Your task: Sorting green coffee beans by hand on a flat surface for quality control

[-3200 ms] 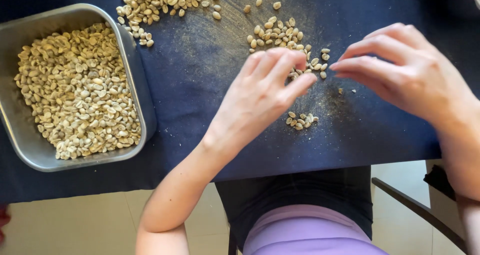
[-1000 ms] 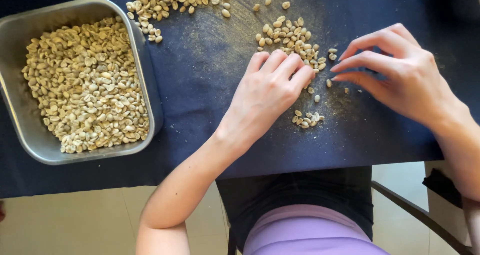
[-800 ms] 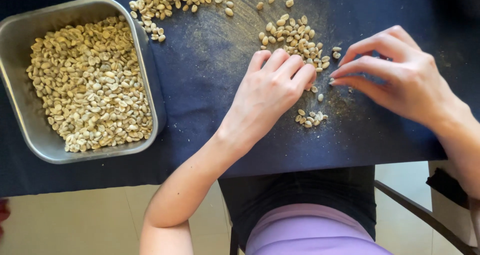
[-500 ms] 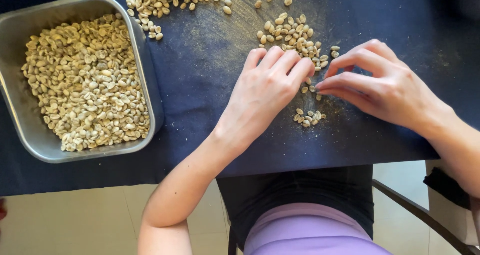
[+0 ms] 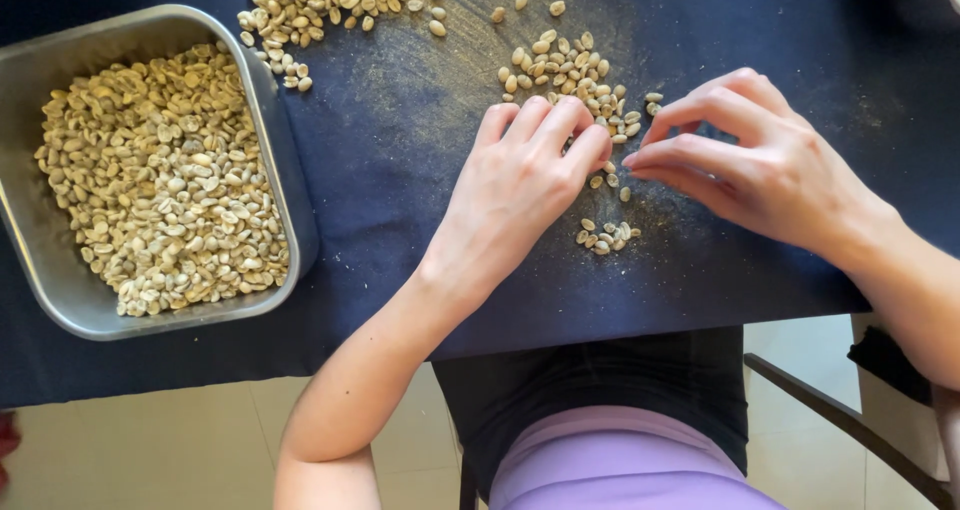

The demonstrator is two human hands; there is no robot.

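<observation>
Hands | left hand (image 5: pixel 520 185) fingers curled onto beans (image 5: pixel 570 70) | right hand (image 5: pixel 760 170) pinching narrow at loose beans

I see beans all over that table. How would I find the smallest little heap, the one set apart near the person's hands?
Start at the dark blue cloth and skip the metal tray full of beans on its left side. Look just below where the fingertips of the left hand and right hand nearly meet. The small cluster lies there, nearest the person, far fewer beans than the bigger pile above the fingers.
</observation>
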